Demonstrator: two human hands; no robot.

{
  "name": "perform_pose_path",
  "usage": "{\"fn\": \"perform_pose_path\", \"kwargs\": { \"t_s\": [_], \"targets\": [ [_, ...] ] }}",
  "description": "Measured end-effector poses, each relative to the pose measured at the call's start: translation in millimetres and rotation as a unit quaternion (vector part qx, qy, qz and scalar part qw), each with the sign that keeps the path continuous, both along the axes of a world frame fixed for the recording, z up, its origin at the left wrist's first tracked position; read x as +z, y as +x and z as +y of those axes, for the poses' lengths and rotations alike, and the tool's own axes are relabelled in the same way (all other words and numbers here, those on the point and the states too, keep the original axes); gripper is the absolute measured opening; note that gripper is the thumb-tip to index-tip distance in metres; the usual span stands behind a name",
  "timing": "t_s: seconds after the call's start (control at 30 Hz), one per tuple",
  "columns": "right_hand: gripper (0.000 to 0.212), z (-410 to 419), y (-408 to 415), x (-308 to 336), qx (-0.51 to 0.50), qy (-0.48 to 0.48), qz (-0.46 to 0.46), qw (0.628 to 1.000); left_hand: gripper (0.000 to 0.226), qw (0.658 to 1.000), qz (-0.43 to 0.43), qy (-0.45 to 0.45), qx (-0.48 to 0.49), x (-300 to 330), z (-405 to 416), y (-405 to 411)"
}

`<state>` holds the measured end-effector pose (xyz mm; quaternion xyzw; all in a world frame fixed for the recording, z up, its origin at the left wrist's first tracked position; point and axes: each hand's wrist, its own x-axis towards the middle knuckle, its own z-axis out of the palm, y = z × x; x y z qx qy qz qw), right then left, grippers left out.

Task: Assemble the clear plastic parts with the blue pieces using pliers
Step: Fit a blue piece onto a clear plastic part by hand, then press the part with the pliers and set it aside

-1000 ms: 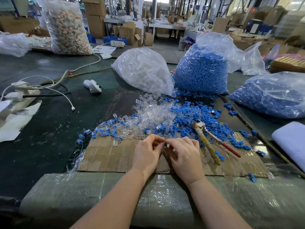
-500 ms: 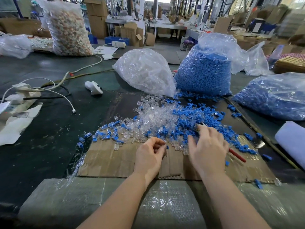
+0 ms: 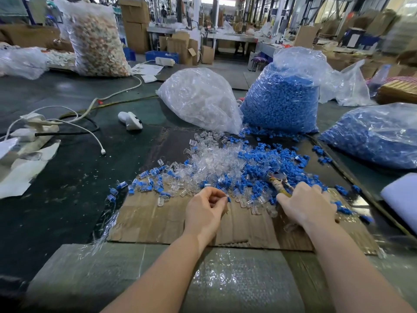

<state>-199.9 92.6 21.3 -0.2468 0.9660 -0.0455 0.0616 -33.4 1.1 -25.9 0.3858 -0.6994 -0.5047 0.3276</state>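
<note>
A heap of clear plastic parts (image 3: 212, 159) and blue pieces (image 3: 264, 163) lies spread over a cardboard sheet (image 3: 158, 222). My left hand (image 3: 206, 213) hovers at the heap's near edge and pinches a small blue piece (image 3: 228, 199) in its fingertips. My right hand (image 3: 306, 206) lies over the pliers (image 3: 278, 180) at the right of the heap, its fingers curling round the yellowish handle. Only the metal jaws and a bit of handle show past the hand.
A bag of clear parts (image 3: 200, 100) and two bags of blue pieces (image 3: 282, 96) (image 3: 374, 134) stand behind the heap. Finished clear-and-blue parts (image 3: 144, 184) lie left. White cables (image 3: 74, 123) and paper (image 3: 20, 168) sit far left, a white foam sheet (image 3: 401, 199) right.
My hands parted. The right hand went right from the left hand to the pliers and closed over their handle. The left hand stayed near the heap's edge with the small piece.
</note>
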Motion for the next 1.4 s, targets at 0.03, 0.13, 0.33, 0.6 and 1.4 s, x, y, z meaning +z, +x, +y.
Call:
{"fn": "perform_pose_path", "kwargs": {
  "t_s": [0.03,0.13,0.33,0.6,1.4],
  "targets": [
    [0.040,0.4,1.3,1.3,0.012,-0.004,0.011,1.000,0.017,1.000,0.006,0.012,0.004,1.1,-0.7,-0.1],
    [0.033,-0.5,10.5,6.1,0.065,-0.064,0.008,0.996,0.010,0.998,0.022,0.057,0.014,7.3,-3.2,-0.8],
    [0.019,-7.3,33.6,17.1,0.170,-0.163,-0.100,0.967,0.005,0.982,0.073,0.176,0.019,22.7,-5.0,-1.1],
    [0.011,3.9,52.8,28.0,0.182,-0.209,-0.357,0.892,0.004,0.980,0.080,0.183,0.027,29.5,-14.9,-7.5],
    [0.006,12.0,65.3,35.6,0.247,-0.120,-0.360,0.891,0.007,0.970,0.080,0.214,0.078,20.4,-21.3,-7.5]
  ]
}}
